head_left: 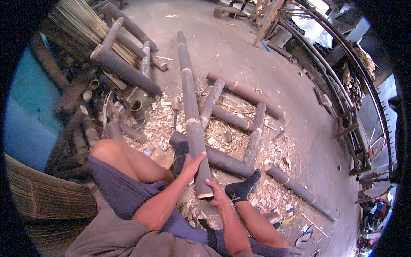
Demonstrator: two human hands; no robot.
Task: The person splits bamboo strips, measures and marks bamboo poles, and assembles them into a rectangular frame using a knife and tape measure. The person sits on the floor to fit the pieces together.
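A long grey-brown bamboo pole (190, 100) points away from me, its pale cut end near my lap. Around its left side my left hand (192, 166) is closed, a little above that end. My right hand (217, 192) grips the pole's right side by the cut end, thumb on top. Under and beyond the pole lies a ladder-like bamboo frame (233, 118), with rails joined by crosspieces. My sock-covered right foot (243, 188) rests beside its near rail (227, 162). A tool with a pale handle (176, 103) and thin dark shaft stands left of the pole.
Pale wood chips (274, 184) cover the floor around my legs. Another bamboo pole (299, 191) lies at right, near a tape measure (286, 220) and a flip-flop (305, 234). A second bamboo frame (126, 66) and bamboo offcuts (137, 109) are at left; a long rack (342, 94) runs along the right.
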